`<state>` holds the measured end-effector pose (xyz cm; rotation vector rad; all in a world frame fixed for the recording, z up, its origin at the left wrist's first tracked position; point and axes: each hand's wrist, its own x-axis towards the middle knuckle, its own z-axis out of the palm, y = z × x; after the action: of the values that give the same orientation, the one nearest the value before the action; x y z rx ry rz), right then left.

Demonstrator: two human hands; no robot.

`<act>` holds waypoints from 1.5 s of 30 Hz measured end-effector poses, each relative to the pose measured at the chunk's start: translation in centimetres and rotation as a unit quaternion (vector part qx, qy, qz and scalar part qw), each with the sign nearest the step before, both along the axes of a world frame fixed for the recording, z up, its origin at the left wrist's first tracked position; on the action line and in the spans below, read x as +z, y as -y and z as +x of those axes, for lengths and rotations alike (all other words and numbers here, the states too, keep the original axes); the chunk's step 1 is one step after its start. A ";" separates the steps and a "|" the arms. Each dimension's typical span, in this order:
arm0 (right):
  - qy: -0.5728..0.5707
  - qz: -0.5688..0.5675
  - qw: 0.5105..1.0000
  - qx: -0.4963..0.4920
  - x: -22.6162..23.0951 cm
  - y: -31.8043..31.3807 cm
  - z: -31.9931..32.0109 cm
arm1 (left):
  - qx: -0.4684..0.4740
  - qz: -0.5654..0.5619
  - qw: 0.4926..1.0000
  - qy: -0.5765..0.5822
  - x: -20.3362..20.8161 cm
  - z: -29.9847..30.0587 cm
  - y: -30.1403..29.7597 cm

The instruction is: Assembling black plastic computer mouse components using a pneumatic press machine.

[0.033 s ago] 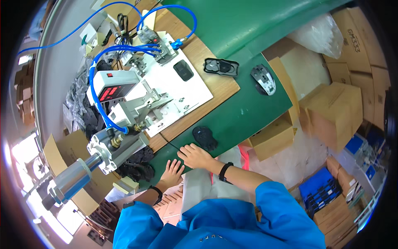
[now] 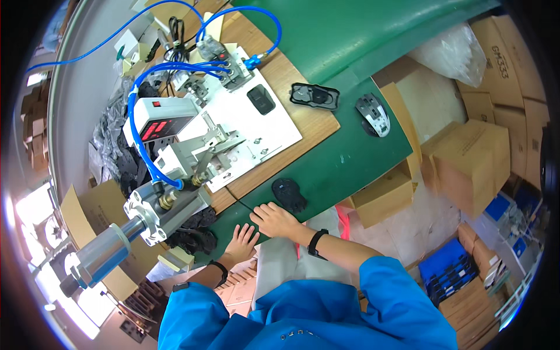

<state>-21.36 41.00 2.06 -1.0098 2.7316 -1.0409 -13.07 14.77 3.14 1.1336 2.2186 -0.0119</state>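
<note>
On the far left, a silver cylinder (image 2: 102,252) is jutting out from the machine (image 2: 219,140), and to its right the left hand (image 2: 241,245) is lying, fingers loosely spread, at the near edge of the green mat (image 2: 341,154). Close beside it, the right hand (image 2: 275,220) is curling near a thin black cord (image 2: 240,201) (whether it is pinching that, I cannot tell), while the black mouse cover (image 2: 289,195) is resting on the mat just beyond, and farther right a black tray (image 2: 315,96) and a silver-and-black mouse (image 2: 373,115) are sitting apart.
</note>
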 end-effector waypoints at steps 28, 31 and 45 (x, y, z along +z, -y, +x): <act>0.041 -0.033 0.999 0.000 -0.5 0.6 -1.0 | -0.028 0.016 0.999 -0.013 -0.2 0.0 0.6; 0.050 -0.026 0.998 0.006 -0.5 0.5 -1.0 | -0.023 0.011 1.000 -0.001 -0.1 0.0 0.7; 0.043 -0.024 0.999 0.011 -0.4 0.3 -1.3 | -0.022 -0.030 0.998 0.059 0.1 0.1 1.0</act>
<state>-22.65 40.72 1.68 -0.9753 2.6341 -1.1232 -12.96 13.78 3.25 1.1227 2.0759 -0.0295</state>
